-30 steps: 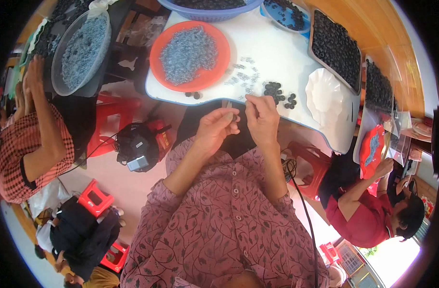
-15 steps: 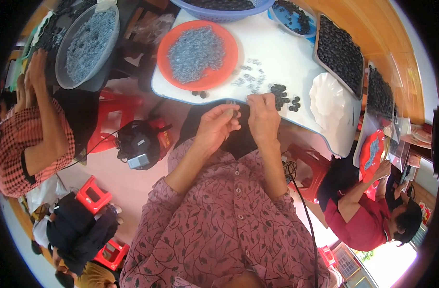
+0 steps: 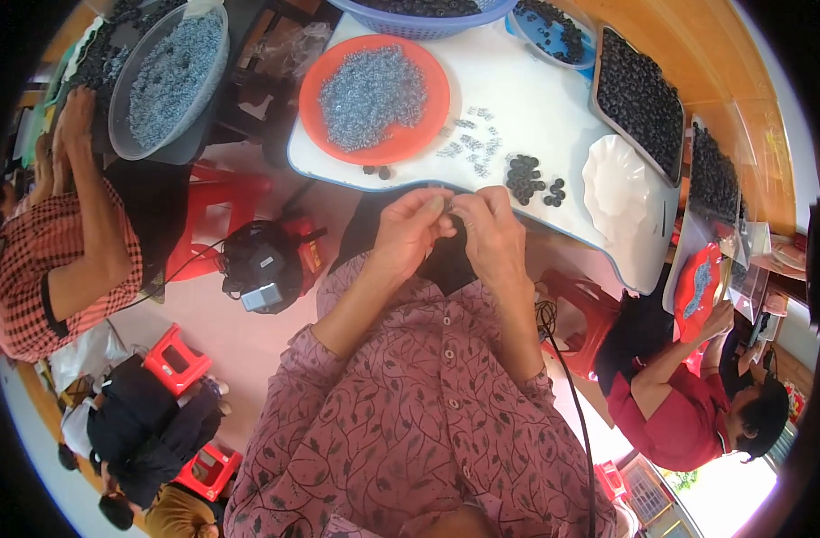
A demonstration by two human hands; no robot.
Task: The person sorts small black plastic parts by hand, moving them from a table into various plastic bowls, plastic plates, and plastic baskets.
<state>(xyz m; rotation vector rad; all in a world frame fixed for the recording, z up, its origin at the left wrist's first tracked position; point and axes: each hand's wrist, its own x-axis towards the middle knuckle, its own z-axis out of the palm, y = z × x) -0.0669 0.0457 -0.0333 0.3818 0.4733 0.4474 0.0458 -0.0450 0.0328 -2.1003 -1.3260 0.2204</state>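
1. Fingers of the left hand [image 3: 408, 235] curl inward, thumb on top, pinching a small dark piece [image 3: 448, 206].
2. Right hand [image 3: 491, 231] arches over, fingertips bunched at that piece; whether they grip it, I cannot tell.
3. Piece lies between both hands, by the near edge of the white table [image 3: 544, 108], near loose black parts [image 3: 523, 172].

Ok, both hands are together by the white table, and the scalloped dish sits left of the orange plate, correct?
No: in the head view the scalloped dish sits right of the orange plate. Left hand and right hand are together by the white table.
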